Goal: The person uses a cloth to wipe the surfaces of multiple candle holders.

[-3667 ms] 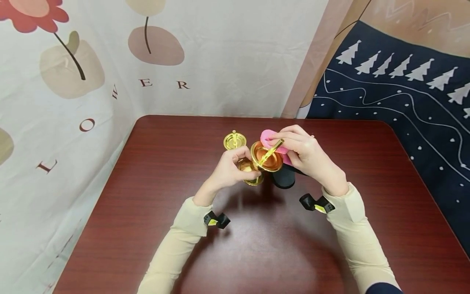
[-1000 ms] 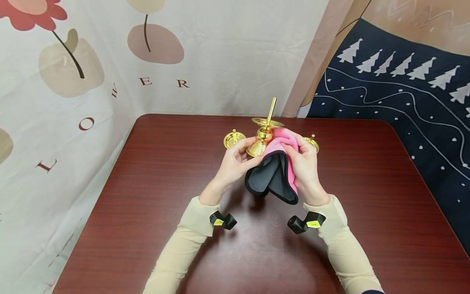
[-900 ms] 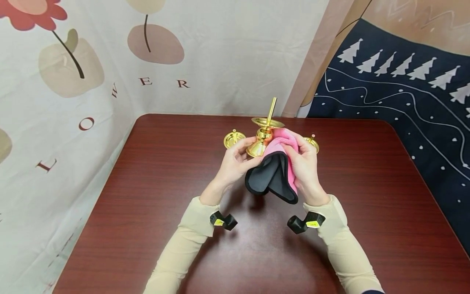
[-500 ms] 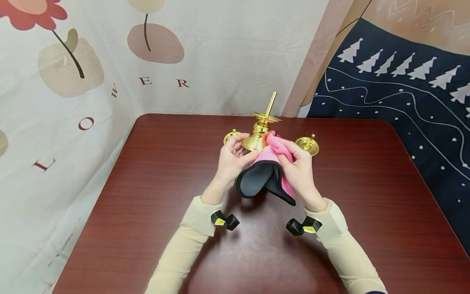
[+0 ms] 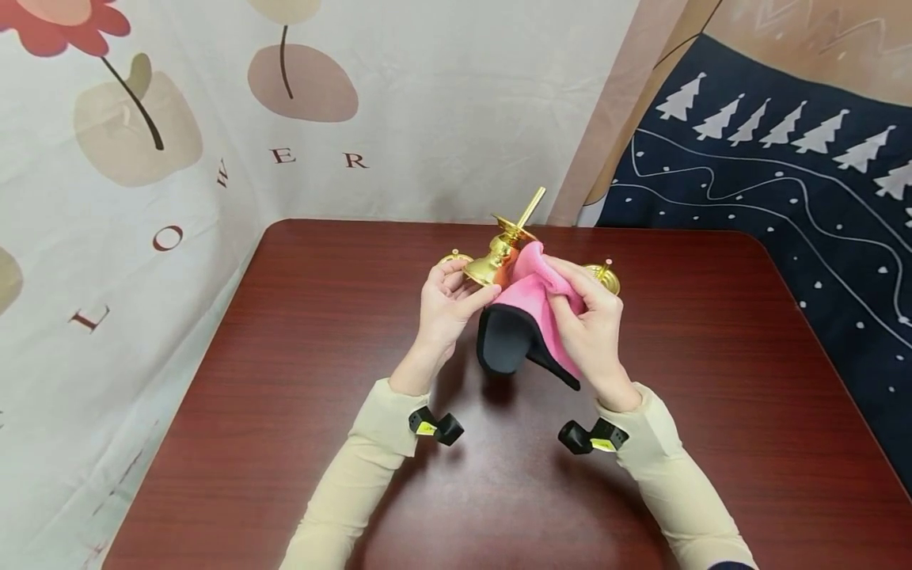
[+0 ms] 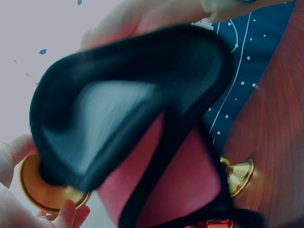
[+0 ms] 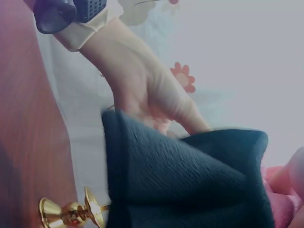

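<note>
In the head view my left hand (image 5: 447, 305) grips a shiny gold candlestick (image 5: 492, 263) by its flared base. It is held above the table and tilted, with its thin spike pointing up to the right. My right hand (image 5: 590, 321) pinches a pink cloth (image 5: 530, 293) with dark grey backing and black edging, pressed against the candlestick's right side. The cloth's lower end hangs down below the hands. Up close in the left wrist view, the cloth (image 6: 185, 175) is blurred and hides much of the candlestick, whose round base (image 6: 35, 187) shows at left.
On the dark red wooden table (image 5: 299, 380) stand two more gold candlesticks, one (image 5: 456, 256) behind my left hand and one (image 5: 606, 277) behind my right, both partly hidden. A patterned curtain (image 5: 442, 119) rises behind the table.
Since half a second ago the candlestick has tilted further right, and the right hand with the cloth has shifted slightly right and up along it. Earlier the candlestick was tipped toward the camera.
</note>
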Available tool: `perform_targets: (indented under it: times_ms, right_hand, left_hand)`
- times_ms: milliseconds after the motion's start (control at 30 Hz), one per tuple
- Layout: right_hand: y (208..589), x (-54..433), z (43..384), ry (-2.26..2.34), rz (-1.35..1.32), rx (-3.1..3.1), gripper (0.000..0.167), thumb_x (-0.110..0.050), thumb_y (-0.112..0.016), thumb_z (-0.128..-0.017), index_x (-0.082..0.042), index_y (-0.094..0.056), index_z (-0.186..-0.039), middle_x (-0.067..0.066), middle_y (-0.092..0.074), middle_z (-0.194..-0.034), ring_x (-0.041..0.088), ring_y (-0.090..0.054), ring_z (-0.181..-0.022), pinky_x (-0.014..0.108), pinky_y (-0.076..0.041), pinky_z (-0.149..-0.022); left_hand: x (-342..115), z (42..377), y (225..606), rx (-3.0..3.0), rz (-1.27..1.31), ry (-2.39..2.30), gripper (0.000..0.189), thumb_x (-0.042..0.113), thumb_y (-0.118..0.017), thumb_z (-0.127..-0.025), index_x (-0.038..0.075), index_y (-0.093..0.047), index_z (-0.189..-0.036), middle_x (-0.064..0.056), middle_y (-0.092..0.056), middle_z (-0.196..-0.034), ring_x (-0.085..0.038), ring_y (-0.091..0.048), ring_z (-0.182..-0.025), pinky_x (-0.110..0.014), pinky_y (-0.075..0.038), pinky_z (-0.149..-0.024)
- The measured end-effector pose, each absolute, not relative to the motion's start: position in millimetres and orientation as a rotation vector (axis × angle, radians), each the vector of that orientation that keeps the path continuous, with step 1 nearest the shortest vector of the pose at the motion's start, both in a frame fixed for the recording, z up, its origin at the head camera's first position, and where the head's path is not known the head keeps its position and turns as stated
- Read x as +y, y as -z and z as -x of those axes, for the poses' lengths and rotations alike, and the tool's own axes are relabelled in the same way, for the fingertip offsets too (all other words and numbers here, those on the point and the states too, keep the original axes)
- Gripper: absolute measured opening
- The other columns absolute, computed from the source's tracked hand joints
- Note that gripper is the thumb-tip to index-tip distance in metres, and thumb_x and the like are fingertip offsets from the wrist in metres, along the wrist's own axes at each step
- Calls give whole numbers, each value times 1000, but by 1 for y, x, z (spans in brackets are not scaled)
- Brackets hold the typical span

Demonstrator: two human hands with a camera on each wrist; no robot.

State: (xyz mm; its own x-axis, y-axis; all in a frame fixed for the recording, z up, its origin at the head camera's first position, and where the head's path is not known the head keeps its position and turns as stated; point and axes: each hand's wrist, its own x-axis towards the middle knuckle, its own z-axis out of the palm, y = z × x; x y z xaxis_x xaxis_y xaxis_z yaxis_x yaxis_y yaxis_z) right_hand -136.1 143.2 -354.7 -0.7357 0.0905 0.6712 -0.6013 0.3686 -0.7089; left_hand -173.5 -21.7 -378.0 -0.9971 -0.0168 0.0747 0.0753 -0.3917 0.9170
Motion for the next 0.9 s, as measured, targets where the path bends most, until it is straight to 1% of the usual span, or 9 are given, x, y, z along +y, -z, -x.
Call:
perform_targets:
  times_ms: [100,233,333,433,533,600,667,800,900]
  right_hand:
    - [355,138,142,-1340,-455,-1960,30,10,-60,-82,2,-68,-110,14,-67,-110,22,-60,-104,26,-44,-91]
    - [358,134,148,-1300,-510,-1962,32,12,-58,-81,1,-68,-110,13,-66,-111,25,-59,-105,27,-43,-90]
    - [360,133,149,-1302,-580,-2000,32,11,-59,-81,0,-68,-110,13,-66,-111,25,-59,-103,26,-43,-90]
    - [362,134,146,-1286,-682,-2048,33,12,-60,-80,0,-69,-109,13,-67,-110,25,-60,-101,26,-43,-90]
    - [362,137,142,-1300,-735,-2089,33,12,-62,-79,-1,-69,-109,13,-67,-109,24,-60,-98,23,-44,-87]
    - [360,139,139,-1322,-707,-2080,32,11,-63,-79,0,-69,-108,13,-68,-107,24,-60,-96,23,-44,-85]
    - [357,139,138,-1331,-637,-2054,31,10,-63,-80,-1,-69,-108,12,-68,-107,23,-61,-97,23,-45,-85]
    - [353,134,142,-1295,-497,-1949,30,8,-59,-82,-1,-69,-109,11,-68,-108,22,-60,-101,28,-45,-88]
    - [353,130,148,-1252,-469,-1902,30,8,-58,-83,-1,-69,-109,11,-67,-110,23,-59,-102,31,-45,-87]
  left_hand:
    - [-18,173,377,-1690,81,2566,46,-21,-65,-70,-2,-46,-107,-13,-63,-99,-17,-62,-88,-27,-50,-83]
    - [-16,173,377,-1676,87,2538,42,-21,-64,-71,0,-47,-103,-13,-63,-95,-14,-63,-85,-26,-51,-82]
    - [-17,175,376,-1654,66,2546,42,-18,-65,-72,2,-47,-103,-14,-64,-96,-14,-63,-86,-25,-51,-80]
    - [-20,176,375,-1629,55,2563,43,-17,-66,-73,4,-46,-105,-20,-64,-103,-22,-64,-92,-26,-52,-79]
    - [-24,177,374,-1637,65,2553,43,-17,-65,-73,2,-46,-108,-26,-61,-110,-31,-62,-99,-28,-52,-81]
    - [-25,178,374,-1649,68,2548,43,-16,-66,-74,2,-47,-108,-27,-60,-112,-32,-62,-100,-28,-52,-81]
    - [-26,178,374,-1661,75,2541,42,-15,-66,-74,3,-48,-108,-26,-60,-112,-28,-64,-96,-27,-52,-80]
    - [-23,177,374,-1638,63,2533,42,-15,-67,-74,3,-49,-107,-24,-62,-110,-22,-65,-90,-26,-53,-77]
    - [-19,176,373,-1604,56,2530,42,-17,-67,-72,4,-51,-105,-22,-62,-108,-24,-64,-90,-26,-53,-77]
